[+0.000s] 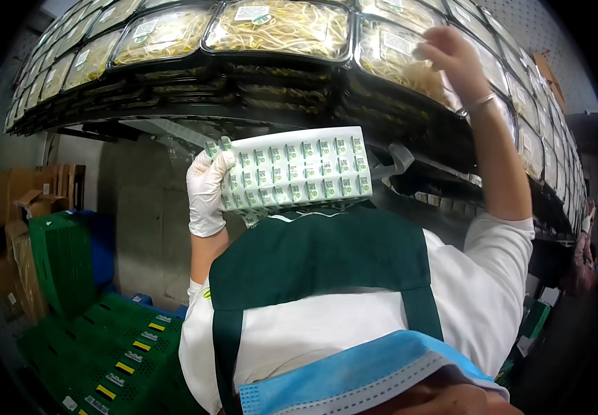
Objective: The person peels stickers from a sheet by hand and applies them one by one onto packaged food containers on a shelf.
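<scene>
head view: left grip [208,187] holds the sticker sheet [299,169].

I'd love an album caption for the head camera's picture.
Gloved left hand holds a sheet of stickers; bare right hand reaches near packed sprouts.

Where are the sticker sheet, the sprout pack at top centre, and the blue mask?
Sticker sheet [295,170]: head view, middle of its label-covered face.
Sprout pack [285,29]: head view, clear top over the sprouts.
Blue mask [354,370]: head view, outer blue surface.
</scene>
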A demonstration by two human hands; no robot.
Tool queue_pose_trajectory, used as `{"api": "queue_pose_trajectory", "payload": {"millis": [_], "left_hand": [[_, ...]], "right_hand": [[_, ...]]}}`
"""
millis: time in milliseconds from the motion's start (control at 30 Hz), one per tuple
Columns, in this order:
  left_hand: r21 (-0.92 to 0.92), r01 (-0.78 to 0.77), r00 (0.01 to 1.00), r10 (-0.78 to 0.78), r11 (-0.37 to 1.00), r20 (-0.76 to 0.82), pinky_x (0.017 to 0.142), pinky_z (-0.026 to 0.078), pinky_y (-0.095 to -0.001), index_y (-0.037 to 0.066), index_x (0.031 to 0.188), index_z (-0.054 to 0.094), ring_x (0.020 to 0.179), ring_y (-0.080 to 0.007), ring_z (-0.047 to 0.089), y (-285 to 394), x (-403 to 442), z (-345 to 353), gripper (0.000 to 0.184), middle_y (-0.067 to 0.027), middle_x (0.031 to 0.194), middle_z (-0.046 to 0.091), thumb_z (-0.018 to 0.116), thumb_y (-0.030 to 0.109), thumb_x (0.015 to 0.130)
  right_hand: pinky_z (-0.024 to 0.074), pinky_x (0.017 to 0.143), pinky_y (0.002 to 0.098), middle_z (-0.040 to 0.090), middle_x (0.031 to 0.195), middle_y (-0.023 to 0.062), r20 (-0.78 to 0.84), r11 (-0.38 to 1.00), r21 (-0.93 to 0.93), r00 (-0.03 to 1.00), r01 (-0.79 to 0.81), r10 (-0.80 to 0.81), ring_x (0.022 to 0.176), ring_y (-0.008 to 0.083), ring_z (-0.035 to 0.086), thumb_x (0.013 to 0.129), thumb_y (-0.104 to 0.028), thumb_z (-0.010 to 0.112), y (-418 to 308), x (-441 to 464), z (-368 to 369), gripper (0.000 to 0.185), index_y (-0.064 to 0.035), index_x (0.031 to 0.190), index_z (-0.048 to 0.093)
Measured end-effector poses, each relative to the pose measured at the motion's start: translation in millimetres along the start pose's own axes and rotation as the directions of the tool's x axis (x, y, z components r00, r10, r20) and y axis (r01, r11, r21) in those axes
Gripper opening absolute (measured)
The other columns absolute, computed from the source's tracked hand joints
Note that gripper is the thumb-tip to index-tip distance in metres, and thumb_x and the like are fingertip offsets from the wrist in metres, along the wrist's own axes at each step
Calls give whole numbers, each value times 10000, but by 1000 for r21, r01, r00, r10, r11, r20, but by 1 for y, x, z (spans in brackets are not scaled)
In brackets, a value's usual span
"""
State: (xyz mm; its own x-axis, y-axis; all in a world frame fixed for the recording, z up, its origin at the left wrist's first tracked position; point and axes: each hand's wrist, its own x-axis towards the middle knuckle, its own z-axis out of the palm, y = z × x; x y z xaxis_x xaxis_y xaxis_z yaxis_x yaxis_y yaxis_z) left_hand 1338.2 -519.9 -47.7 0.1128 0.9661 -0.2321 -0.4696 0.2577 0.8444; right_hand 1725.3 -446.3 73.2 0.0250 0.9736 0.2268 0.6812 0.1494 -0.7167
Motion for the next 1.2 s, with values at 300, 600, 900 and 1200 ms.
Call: {"api": "queue_pose_trajectory", "payload": {"millis": [300, 600, 900, 1200], "left_hand": [[59, 8, 999, -11, 998, 42, 565, 474, -203, 6, 863, 587, 640, -82, 570, 4, 0, -8, 119, -46, 772, 613, 600, 61, 759], [89, 60, 997, -64, 994, 42, 565, 482, -214, -3, 864, 581, 646, -104, 582, -3, 8, -13, 103, -66, 771, 613, 577, 39, 770], [116, -50, 994, 60, 992, -88, 620, 479, -226, -10, 870, 574, 673, -104, 576, -11, 0, -20, 122, -66, 804, 611, 588, 49, 765], [141, -91, 996, 89, 986, 21, 603, 468, -211, 5, 864, 575, 656, -86, 558, 9, -1, -4, 109, -44, 786, 605, 587, 21, 757]], "right_hand": [[420, 774, 393, 539, 995, 254, -146, 615, -742, 960, -267, 240, 935, 359, 524, 737, -441, 504, -21, 12, 10, 675, 24, 1199, 341], [431, 592, 218, 600, 893, 68, -341, 945, -201, 922, -260, 181, 734, 96, 546, 695, -175, 636, 129, -4, -123, 470, -38, 1114, 471], [390, 858, 342, 521, 1048, 228, -379, 356, -820, 892, -448, 248, 974, 322, 513, 710, -421, 605, 134, 7, -111, 710, 54, 1179, 361], [484, 699, 311, 527, 860, 128, -276, 985, -10, 947, -171, 161, 830, 214, 549, 602, 32, 641, 91, 90, -41, 637, -15, 1156, 330]]}}
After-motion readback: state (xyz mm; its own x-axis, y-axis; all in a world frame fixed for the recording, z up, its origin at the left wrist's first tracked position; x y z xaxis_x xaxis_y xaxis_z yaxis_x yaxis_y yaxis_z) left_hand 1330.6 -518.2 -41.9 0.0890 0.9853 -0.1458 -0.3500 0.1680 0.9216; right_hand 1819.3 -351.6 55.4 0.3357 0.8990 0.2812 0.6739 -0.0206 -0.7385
